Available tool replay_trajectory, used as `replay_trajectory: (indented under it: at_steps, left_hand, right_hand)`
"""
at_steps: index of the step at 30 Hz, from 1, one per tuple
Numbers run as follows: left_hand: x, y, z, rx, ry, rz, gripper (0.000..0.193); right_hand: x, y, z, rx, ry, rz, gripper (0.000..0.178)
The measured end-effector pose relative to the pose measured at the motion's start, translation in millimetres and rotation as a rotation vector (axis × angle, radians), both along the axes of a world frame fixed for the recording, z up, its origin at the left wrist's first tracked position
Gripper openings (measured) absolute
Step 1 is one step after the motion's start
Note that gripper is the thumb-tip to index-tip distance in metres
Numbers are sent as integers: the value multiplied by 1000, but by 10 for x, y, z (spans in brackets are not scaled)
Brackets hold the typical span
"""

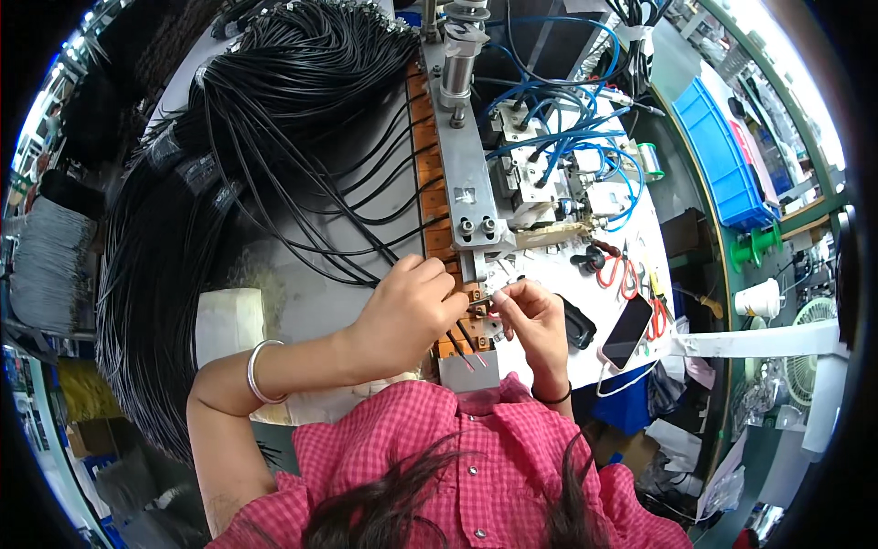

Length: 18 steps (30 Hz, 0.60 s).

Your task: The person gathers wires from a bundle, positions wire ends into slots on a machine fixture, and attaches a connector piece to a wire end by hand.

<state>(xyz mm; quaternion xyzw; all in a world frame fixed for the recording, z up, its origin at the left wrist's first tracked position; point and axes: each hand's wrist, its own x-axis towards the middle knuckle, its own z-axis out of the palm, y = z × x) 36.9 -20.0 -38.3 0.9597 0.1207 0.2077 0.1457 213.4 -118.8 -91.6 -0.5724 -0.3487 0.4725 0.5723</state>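
Note:
My left hand (412,306) is closed, its fingertips pinched over an orange-brown slotted strip (439,233). It appears to grip a black cable, though the fingers hide most of it. Opposite, my right hand (533,320) pinches thumb against forefinger at the strip's right edge; what lies between them is too small to make out. Several black cables (384,218) run from the left into the strip's slots. Below my left fingers, cable ends with thin bared wires (468,359) stick out over a grey metal block (476,373).
A large bundle of black cables (311,55) fills the table's far left. Beyond the strip stands a metal press fixture (466,165) with blue air hoses (558,137). To the right lie a phone (627,333), red-handled scissors (657,316) and a black case (578,325).

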Motion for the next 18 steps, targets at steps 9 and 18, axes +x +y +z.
replay_trajectory:
  at_steps: [9, 18]
  left_hand:
    - [-4, -17, -51, -7, 82, 18, 18]
    - [-15, -6, 47, -77, 2, 28, 12]
  right_hand:
    - [111, 25, -66, -115, 166, 174, 13]
    - [-98, -39, 165, 89, -22, 2, 10]
